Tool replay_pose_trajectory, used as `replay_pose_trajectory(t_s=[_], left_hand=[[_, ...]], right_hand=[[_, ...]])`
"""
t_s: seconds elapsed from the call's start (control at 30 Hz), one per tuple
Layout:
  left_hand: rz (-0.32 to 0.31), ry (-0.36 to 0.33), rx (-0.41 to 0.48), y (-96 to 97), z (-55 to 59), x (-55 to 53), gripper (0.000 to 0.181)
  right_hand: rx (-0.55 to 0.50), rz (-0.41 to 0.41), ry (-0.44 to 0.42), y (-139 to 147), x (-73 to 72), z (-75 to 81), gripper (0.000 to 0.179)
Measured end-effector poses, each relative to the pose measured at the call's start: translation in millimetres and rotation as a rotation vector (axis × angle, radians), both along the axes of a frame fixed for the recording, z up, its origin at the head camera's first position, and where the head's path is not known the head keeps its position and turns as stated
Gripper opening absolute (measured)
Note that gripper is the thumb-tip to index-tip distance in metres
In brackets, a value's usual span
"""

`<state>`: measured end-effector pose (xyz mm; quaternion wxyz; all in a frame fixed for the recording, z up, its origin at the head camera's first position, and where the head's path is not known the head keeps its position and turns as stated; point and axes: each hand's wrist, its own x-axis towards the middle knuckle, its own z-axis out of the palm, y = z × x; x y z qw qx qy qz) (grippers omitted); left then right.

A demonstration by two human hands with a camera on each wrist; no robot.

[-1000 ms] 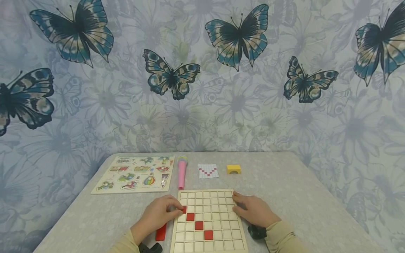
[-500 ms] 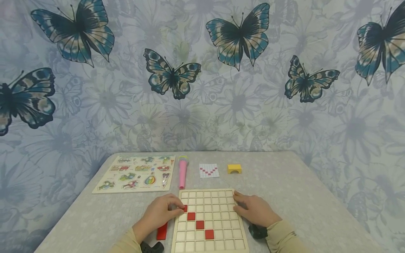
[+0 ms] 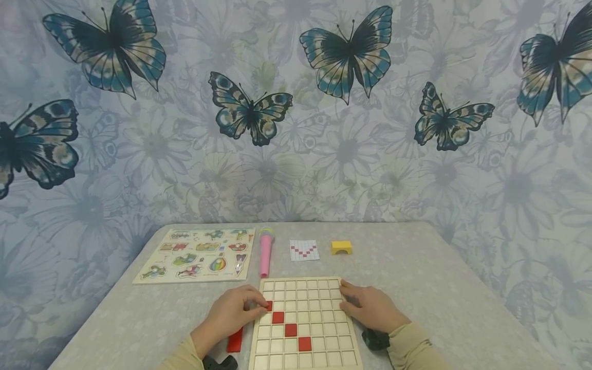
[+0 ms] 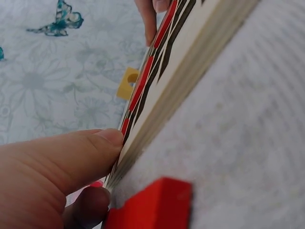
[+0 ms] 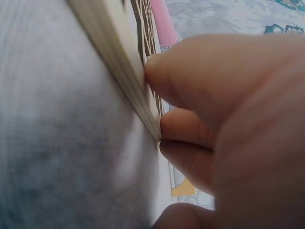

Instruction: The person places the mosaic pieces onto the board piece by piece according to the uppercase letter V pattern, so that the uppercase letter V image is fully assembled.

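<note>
A pale wooden grid board (image 3: pixel 319 308) lies flat on the table between my hands. Red square tiles (image 3: pixel 291 330) run diagonally across its cells. At its left side, my left hand (image 3: pixel 233 307) pinches another red tile (image 3: pixel 269 306) at a cell by the rim, index finger and thumb partly covering it. In the left wrist view the left thumb (image 4: pixel 95 148) presses by the board's edge, close to the red tiles. My right hand (image 3: pixel 374 308) rests against the right rim, its thumb and fingertips touching the edge. A red block (image 3: pixel 235 340) lies below my left hand.
Behind the board stand a pink toy microphone (image 3: pixel 265 254), a small card (image 3: pixel 304 251) with a red V pattern on a grid, and a yellow arch block (image 3: pixel 341 247). A picture puzzle board (image 3: pixel 208 258) lies at the back left. The butterfly wall (image 3: pixel 296 180) rises beyond the table.
</note>
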<state>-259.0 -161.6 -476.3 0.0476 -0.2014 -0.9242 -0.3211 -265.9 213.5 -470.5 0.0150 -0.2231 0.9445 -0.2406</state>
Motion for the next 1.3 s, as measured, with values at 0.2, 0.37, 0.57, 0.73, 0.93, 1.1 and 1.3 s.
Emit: replay_pose_trajectory(t_s=[0.2,0.37,0.57,0.73,0.93,1.1,1.3], left_hand=[[0.111,0.019,0.012,-5.1,4.5,2.3,0.013],[0.172,-0.041,0.012,-23.2,9.4,0.5,0.013],[0.073,-0.140,0.046,-50.6,8.0,-9.1,0.008],[-0.029,-0.192,0.061,-62.1,3.6,-13.1,0.010],[-0.089,-0.265,0.085,-64.3,2.7,-12.1,0.027],[-0.063,-0.249,0.078,-64.1,3.3,-10.3,0.030],[-0.025,-0.201,0.053,-64.3,2.4,-11.2,0.030]], right_hand=[[-0.001,-0.005,0.003,0,-0.9,-1.2,0.053],[0.000,-0.007,0.012,1,-1.4,-1.8,0.053],[0.006,-0.004,0.024,2,-1.0,-1.2,0.054],[-0.004,0.016,0.024,3,-0.6,-1.3,0.054],[-0.004,0.016,0.018,3,-0.9,-1.3,0.054],[-0.004,0.011,0.019,2,-0.1,-0.2,0.054],[-0.005,0.007,0.018,1,1.1,0.5,0.053]])
